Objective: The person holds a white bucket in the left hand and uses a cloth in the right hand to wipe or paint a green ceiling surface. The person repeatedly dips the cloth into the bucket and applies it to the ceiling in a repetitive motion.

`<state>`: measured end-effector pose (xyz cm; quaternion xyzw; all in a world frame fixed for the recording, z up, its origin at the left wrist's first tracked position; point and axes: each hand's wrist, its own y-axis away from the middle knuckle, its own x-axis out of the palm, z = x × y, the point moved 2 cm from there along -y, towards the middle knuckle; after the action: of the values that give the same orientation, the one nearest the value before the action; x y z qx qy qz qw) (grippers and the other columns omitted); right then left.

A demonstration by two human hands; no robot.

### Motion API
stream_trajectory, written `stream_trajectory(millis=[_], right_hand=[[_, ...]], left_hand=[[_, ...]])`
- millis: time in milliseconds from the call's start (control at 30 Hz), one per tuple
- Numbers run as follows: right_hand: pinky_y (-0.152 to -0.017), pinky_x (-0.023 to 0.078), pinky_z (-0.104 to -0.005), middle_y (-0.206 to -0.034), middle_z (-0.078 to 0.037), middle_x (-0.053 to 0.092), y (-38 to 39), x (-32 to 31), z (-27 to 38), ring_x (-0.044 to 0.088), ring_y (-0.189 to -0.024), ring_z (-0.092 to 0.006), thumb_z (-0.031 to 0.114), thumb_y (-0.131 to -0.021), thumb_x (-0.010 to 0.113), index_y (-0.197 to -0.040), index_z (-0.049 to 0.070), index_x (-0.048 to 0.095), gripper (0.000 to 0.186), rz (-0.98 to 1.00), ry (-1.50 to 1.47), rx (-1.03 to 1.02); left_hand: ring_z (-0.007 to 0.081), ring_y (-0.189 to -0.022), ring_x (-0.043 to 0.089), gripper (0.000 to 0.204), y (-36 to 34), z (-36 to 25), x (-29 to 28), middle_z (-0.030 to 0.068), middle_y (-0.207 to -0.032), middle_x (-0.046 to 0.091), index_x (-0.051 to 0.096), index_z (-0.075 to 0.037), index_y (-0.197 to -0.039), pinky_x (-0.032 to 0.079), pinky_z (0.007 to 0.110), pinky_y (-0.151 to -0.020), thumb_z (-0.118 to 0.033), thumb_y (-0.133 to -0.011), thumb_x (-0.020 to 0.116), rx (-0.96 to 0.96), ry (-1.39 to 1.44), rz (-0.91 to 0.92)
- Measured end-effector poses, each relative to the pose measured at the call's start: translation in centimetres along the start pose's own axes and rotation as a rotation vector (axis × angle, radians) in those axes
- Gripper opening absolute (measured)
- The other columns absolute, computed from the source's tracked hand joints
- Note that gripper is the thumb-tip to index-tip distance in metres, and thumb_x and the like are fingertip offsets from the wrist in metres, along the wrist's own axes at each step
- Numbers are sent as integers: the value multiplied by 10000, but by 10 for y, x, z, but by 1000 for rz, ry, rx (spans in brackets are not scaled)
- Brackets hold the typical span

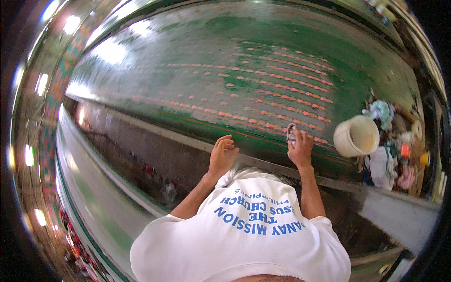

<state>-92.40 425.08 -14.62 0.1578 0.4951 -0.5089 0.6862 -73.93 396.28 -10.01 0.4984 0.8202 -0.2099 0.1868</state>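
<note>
A long green table stretches before me, its worn top carrying rows of small pink and orange marks. Over the near right part of these rows, my right hand is closed around a crumpled greyish-white rag. The rag is at the near end of the rows; whether it presses on the surface is hard to tell. My left hand hovers by the table's near edge, fingers loosely bent and slightly apart, holding nothing.
Right of my right hand stands a white bucket with pale residue inside. Beyond it lies a heap of cloths, including a light blue one, with an orange item and a yellow one. Behind me on the left runs another long table.
</note>
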Motion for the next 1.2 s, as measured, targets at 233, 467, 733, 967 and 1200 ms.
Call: stream_trajectory(millis=[233, 467, 733, 967, 1200], right_hand=[[-943, 483, -522, -1195, -132, 618, -5, 6, -9, 581, -1098, -392, 196, -932, 792, -1124, 122, 771, 206, 35, 6, -24], [-1020, 500, -436, -1143, -105, 659, -19, -63, -35, 643, -1112, -280, 232, -1005, 741, -1098, 72, 758, 186, -170, -361, 244], [-1050, 506, -489, -1338, -204, 700, -33, -239, -149, 648, -1221, -391, 408, -1101, 629, -1327, 22, 715, 456, -1132, 372, 349], [-1025, 540, -507, -1233, -206, 770, -57, -205, -260, 695, -1182, -444, 668, -1091, 437, -1390, 106, 743, 706, 41, 349, 681], [-933, 560, -500, -1168, -166, 797, -90, -190, -212, 738, -1069, -422, 590, -1118, 470, -1266, 87, 781, 609, -372, 509, 599]], left_hand=[[231, -1023, 744, 365, 11, -10, 11, 151, -1483, 562, 611, -32, -1232, 633, 338, -827, -20, -932, 818, 29, 168, 56], [345, -1150, 708, 314, -24, -31, -12, 137, -1578, 489, 620, -60, -1259, 611, 452, -908, -197, -1015, 765, 219, 13, 250], [369, -1335, 612, 306, -26, -11, -52, 159, -1554, 529, 642, -55, -1207, 597, 439, -1005, -114, -956, 808, 219, 61, 161], [346, -1113, 730, 270, -2, 32, -96, 161, -1557, 492, 594, -64, -1200, 621, 456, -905, -128, -1000, 764, 165, 104, 74], [335, -1149, 724, 257, 14, 69, -136, 146, -1563, 501, 611, -68, -1221, 616, 449, -964, -151, -1018, 744, 22, 113, 90]])
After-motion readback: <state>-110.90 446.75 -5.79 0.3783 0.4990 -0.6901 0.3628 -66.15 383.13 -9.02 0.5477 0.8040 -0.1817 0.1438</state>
